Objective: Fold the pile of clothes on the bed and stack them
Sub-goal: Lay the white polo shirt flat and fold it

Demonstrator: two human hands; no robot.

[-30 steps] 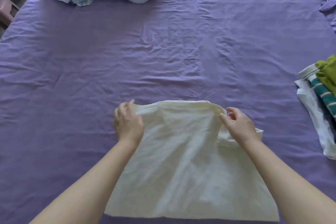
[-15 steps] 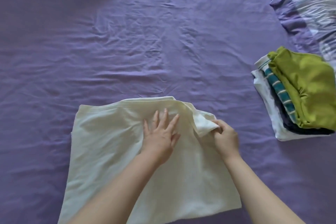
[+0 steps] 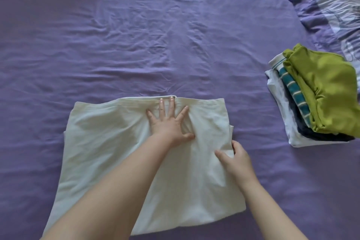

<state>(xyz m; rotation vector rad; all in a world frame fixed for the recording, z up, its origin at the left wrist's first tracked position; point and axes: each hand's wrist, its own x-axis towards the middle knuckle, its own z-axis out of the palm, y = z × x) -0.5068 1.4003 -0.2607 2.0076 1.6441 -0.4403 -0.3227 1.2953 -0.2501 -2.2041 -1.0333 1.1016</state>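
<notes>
Fingers of the left hand are spread, pressing flat the cream garment on the bed. Right hand pinches its side edge; best to fold toward the pressing fingers.

two bare forearms run up from the bottom edge, with no sleeve, cuff, glove, watch, bracelet or ring showing anywhere on them. the left hand and the right hand are both uncovered. the fingernails that show on the left hand are short and unpainted. nothing else of the person is in view.
</notes>
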